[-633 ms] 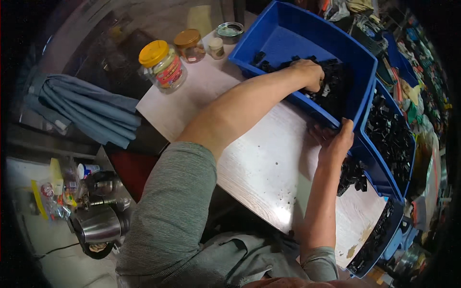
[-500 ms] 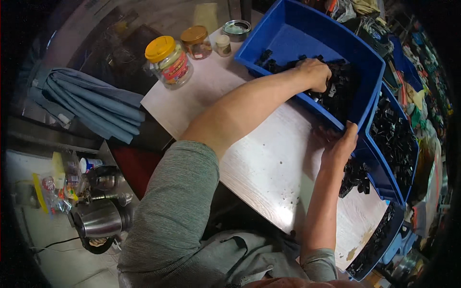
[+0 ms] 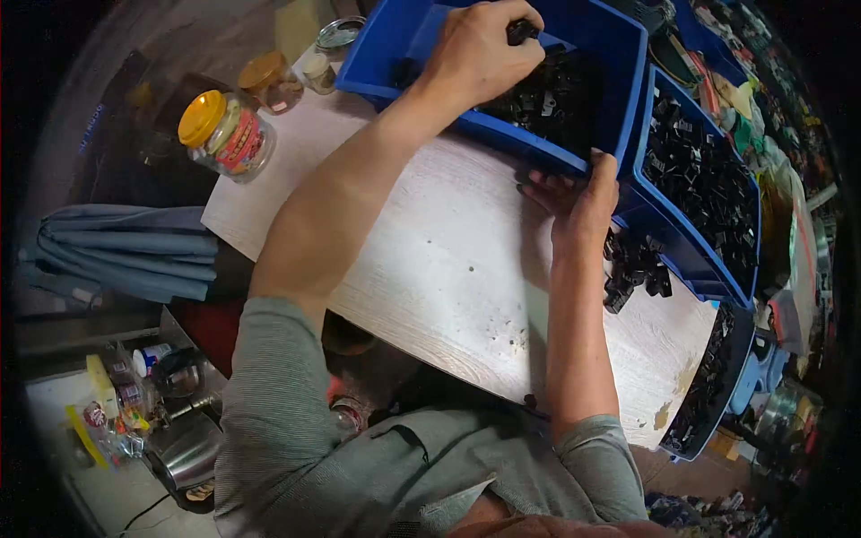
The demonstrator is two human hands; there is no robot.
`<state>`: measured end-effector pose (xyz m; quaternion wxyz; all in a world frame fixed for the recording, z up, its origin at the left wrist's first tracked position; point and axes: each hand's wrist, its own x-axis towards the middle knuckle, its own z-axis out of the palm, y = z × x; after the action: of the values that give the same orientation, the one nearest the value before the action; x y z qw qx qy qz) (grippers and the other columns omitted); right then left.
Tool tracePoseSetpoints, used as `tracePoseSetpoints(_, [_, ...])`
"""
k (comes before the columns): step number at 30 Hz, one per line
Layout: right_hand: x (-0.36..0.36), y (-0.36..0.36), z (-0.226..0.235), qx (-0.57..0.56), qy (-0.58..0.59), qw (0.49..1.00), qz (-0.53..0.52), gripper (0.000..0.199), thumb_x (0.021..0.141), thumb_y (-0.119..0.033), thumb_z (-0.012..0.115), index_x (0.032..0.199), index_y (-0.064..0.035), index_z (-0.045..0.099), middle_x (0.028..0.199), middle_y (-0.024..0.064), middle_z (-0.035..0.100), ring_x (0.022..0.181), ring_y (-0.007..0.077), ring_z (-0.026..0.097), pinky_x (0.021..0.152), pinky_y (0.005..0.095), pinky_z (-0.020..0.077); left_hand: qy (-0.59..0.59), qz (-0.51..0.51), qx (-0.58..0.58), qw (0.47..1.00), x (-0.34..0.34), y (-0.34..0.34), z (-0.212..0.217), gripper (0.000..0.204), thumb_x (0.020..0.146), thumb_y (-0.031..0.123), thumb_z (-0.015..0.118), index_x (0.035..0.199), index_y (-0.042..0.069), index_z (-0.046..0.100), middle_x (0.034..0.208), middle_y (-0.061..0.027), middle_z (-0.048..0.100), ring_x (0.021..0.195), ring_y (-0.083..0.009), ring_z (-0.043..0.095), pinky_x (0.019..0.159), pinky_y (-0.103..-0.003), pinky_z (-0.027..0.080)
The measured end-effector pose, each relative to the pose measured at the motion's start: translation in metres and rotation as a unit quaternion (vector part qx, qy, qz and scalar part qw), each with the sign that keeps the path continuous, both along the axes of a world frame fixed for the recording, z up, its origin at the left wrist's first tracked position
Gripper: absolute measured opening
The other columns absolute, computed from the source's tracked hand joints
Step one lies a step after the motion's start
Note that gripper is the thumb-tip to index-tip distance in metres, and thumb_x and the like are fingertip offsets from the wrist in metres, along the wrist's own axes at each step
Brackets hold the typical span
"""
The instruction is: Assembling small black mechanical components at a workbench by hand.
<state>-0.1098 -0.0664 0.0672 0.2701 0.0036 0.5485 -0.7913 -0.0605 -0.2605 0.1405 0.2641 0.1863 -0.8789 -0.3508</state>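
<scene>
Fingers (image 3: 513,11) of the left hand (image 3: 480,58) pinch a small black clump (image 3: 521,33) over the first blue bin (image 3: 526,142), which holds black pieces (image 3: 560,94) at the table's (image 3: 430,260) far edge. The right hand (image 3: 585,206) grips that bin's near right corner. Loose pieces (image 3: 633,276) lie beside a second blue bin (image 3: 662,226), toward the table's right edge.

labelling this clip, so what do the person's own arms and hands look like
The left hand and right hand are bare, with no glove or wristwatch visible. The forearms are uncovered too. The left sleeve and right sleeve are grey-green, with fine stripes showing on the left.
</scene>
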Motion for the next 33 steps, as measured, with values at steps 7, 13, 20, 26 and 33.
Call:
tracePoseSetpoints(7, [-0.003, -0.001, -0.001, -0.020, 0.003, 1.000, 0.003, 0.048, 0.092, -0.044, 0.059, 0.113, -0.0011, 0.052, 0.072, 0.0097, 0.057, 0.068, 0.0304, 0.069, 0.069, 0.0526, 0.0636, 0.246, 0.003, -0.224, 0.943, 0.072, 0.078, -0.043, 0.025, 0.076, 0.005, 0.074, 0.100, 0.011, 0.074, 0.095, -0.0138, 0.068, 0.077, -0.0296, 0.071, 0.069, -0.037, 0.060])
tracePoseSetpoints(13, [-0.005, -0.001, -0.001, -0.013, 0.016, 1.000, 0.007, 0.047, 0.092, -0.043, 0.059, 0.112, -0.0010, 0.052, 0.070, 0.0085, 0.054, 0.067, 0.0292, 0.068, 0.068, 0.0531, 0.0631, 0.168, -0.027, -0.266, 0.949, 0.090, 0.088, -0.106, 0.027, 0.078, 0.005, 0.075, 0.104, 0.013, 0.073, 0.106, -0.0136, 0.065, 0.076, -0.0297, 0.068, 0.063, -0.037, 0.060])
tracePoseSetpoints(20, [-0.006, 0.000, -0.003, -0.007, 0.034, 0.999, 0.008, 0.049, 0.092, -0.044, 0.057, 0.110, 0.0013, 0.051, 0.072, 0.0100, 0.056, 0.066, 0.0295, 0.069, 0.067, 0.0520, 0.0631, 0.043, 0.012, -0.300, 0.953, 0.089, 0.084, -0.113, 0.036, 0.075, 0.025, 0.084, 0.108, 0.014, 0.075, 0.131, -0.0185, 0.058, 0.122, -0.0389, 0.053, 0.091, -0.049, 0.054])
tracePoseSetpoints(26, [-0.006, -0.001, -0.002, -0.003, 0.009, 1.000, 0.006, 0.047, 0.091, -0.043, 0.059, 0.102, 0.0016, 0.051, 0.076, 0.0121, 0.058, 0.065, 0.0293, 0.068, 0.063, 0.0502, 0.0630, 0.206, 0.011, -0.314, 0.927, 0.078, 0.074, -0.061, 0.029, 0.077, 0.026, 0.082, 0.098, 0.007, 0.075, 0.101, -0.0131, 0.070, 0.096, -0.0330, 0.064, 0.087, -0.041, 0.053])
tracePoseSetpoints(33, [-0.002, 0.001, 0.000, 0.000, 0.026, 1.000, -0.001, 0.044, 0.091, -0.042, 0.059, 0.093, 0.0009, 0.051, 0.074, 0.0122, 0.058, 0.063, 0.0283, 0.068, 0.060, 0.0470, 0.0632, -0.184, 0.135, -0.165, 0.959, -0.011, -0.032, -0.024, 0.089, 0.078, 0.072, 0.068, 0.142, 0.012, 0.059, 0.140, -0.0192, 0.060, 0.131, -0.0397, 0.056, 0.110, -0.050, 0.043])
